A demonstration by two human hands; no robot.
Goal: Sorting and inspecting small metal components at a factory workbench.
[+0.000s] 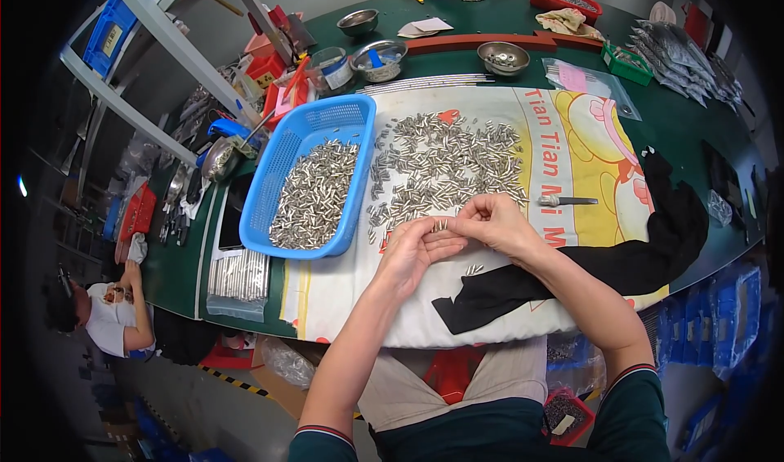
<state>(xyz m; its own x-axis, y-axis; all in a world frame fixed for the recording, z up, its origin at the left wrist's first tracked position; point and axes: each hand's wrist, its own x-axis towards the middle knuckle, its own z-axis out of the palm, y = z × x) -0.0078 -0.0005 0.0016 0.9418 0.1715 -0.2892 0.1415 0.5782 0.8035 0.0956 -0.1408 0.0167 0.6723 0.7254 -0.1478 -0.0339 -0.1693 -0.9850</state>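
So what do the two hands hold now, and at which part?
Both hands, left hand and right hand, meet on a few small silver metal pieces, pinched between the fingertips. Which part of the pieces the fingers grip is too small to tell.

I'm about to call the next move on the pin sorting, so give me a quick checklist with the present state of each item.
1. Pins held: a few small metal pins sit between both hands' fingertips. Ok.
2. Left hand and right hand meet over the cloth, unobstructed. Ok.
3. Basket beside the left hand, about half full, has room. Ok.
4. Loose pile lies just beyond the hands, within easy reach as far as I can judge. Ok.
5. Stray pins lie on the cloth under the right wrist. Not ok.
6. Condition of the held pins: too small. Cannot tell.
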